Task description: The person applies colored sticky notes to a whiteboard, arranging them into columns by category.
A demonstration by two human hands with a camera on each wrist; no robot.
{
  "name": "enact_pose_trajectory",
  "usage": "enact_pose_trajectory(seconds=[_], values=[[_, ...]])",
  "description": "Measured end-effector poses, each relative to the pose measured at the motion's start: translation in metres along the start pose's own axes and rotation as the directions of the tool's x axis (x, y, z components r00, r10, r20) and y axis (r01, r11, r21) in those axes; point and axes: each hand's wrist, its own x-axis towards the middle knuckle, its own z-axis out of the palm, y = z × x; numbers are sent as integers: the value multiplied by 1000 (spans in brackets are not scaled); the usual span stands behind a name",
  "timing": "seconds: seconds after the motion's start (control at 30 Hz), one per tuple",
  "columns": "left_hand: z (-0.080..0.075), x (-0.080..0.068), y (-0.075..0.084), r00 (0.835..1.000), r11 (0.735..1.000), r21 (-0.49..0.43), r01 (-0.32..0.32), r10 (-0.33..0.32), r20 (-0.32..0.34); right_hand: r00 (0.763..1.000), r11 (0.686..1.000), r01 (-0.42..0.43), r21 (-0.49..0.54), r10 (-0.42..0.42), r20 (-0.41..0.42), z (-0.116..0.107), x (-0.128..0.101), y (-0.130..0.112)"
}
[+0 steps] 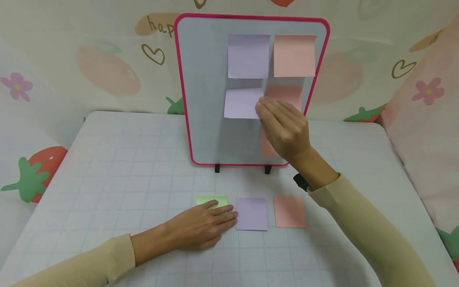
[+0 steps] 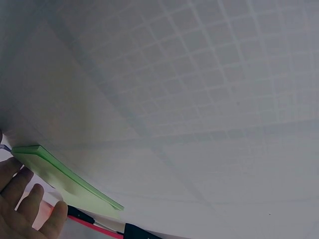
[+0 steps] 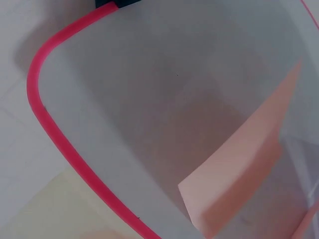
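Observation:
A white board with a pink rim (image 1: 186,99) stands upright on the table. It carries two purple notes (image 1: 248,56) (image 1: 242,103) and a pink note (image 1: 295,56) at the top right. My right hand (image 1: 265,113) presses straight fingers against another pink note (image 1: 285,93) below that one. A further pink piece (image 1: 267,148) shows under the hand; in the right wrist view a pink note (image 3: 244,174) has its edge lifted off the board. My left hand (image 1: 224,213) lies flat on a green note pad (image 1: 215,199) (image 2: 65,181) on the table.
A purple pad (image 1: 252,214) and a pink pad (image 1: 289,211) lie to the right of the green one, in front of the board's black feet (image 1: 217,168). The gridded table (image 1: 125,167) is ringed by patterned walls close on the left, back and right.

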Motion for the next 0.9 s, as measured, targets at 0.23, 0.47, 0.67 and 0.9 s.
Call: enact_pose_trajectory(seconds=[0.23,0.47,0.67,0.9], values=[[-1,0,0,1000,1000,5,0,0,19,1000,1000,8,-16,-8,-13,5,0,2],[-1,0,0,1000,1000,0,-2,2,17,1000,999,18,-44,-18,1,8,-1,4],[-1,1,0,1000,1000,-19,-6,6,17,1000,999,7,-34,-7,11,10,-4,5],[1,3,0,1000,1000,-15,-9,9,-10,999,1000,10,-28,-9,42,12,-10,8]])
